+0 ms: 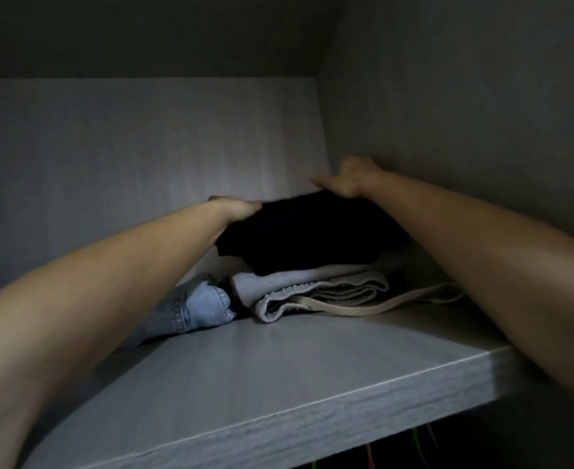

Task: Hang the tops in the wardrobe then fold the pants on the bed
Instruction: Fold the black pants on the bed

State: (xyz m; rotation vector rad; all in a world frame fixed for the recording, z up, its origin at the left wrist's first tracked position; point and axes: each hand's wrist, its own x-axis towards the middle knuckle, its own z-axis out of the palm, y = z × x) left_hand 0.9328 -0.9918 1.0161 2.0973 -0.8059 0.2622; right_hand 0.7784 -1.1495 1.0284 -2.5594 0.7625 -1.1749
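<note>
Left hand [236, 208]: fingers curled into left far edge of black folded garment [306, 235], gripping.
Right hand [348, 177]: on far right top edge, thumb pointing left; fingers hidden behind fabric, grip cannot be told.
Black folded garment: between both hands, long axis left-right, topmost of stack on grey sweatpants [312, 287]; drawstring [397, 304] trails right.
Jeans [194, 306]: just beside stack, left, under left forearm.
Side wall [448, 113]: close on right. Back panel [143, 147]: just behind hands.
Shelf [279, 367]: bare board toward front edge; judged only free direction.
</note>
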